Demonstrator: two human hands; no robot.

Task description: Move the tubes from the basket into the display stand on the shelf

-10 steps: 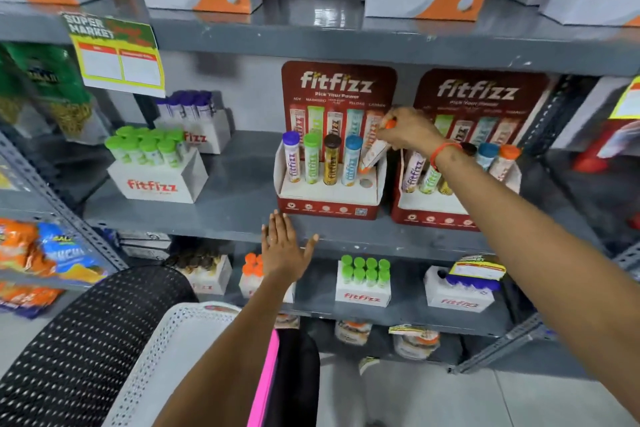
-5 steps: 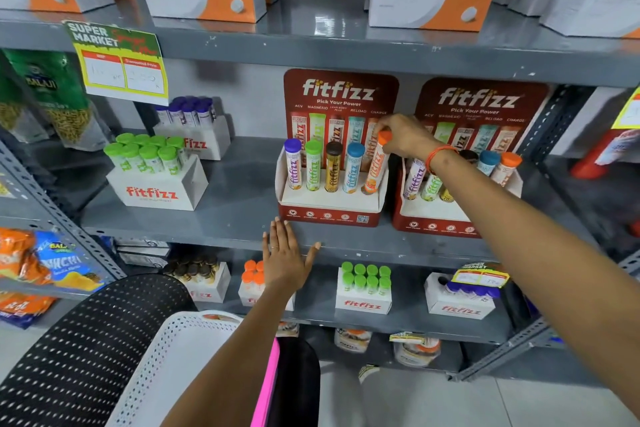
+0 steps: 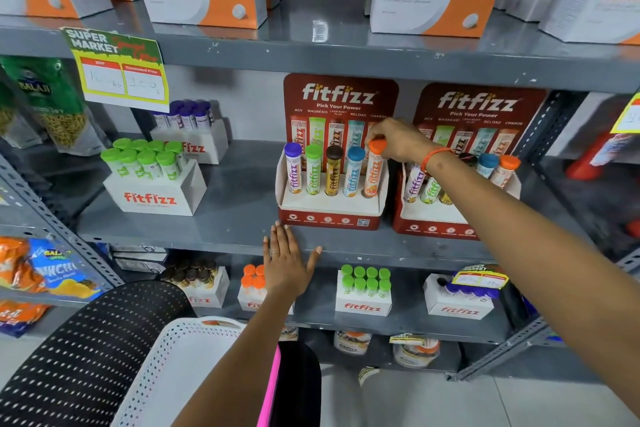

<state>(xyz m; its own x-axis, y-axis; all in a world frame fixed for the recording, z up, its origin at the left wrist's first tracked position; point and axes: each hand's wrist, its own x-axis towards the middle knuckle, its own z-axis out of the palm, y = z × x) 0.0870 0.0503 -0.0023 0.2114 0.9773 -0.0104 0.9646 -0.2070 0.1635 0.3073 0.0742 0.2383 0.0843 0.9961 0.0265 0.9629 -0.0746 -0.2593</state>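
A red fitfizz display stand (image 3: 329,218) sits on the middle grey shelf with several tubes upright in it: purple, green, brown and blue caps. My right hand (image 3: 398,140) grips the cap of an orange-capped tube (image 3: 374,172) standing upright in the rightmost slot. My left hand (image 3: 285,262) is open, fingers spread, flat against the shelf's front edge just below the stand. The white perforated basket (image 3: 166,364) hangs at my left forearm at the bottom; its inside is hidden.
A second fitfizz stand (image 3: 440,218) with tubes stands right of the first, behind my right arm. White fitfizz boxes with green-capped tubes (image 3: 152,184) and purple-capped tubes (image 3: 188,135) stand at left. More boxes fill the lower shelf (image 3: 415,326). A black mesh basket (image 3: 69,357) is at bottom left.
My right hand brought the orange-capped tube from tilted above the stand down into the rightmost slot, where it now stands upright. My left hand stayed on the shelf edge.
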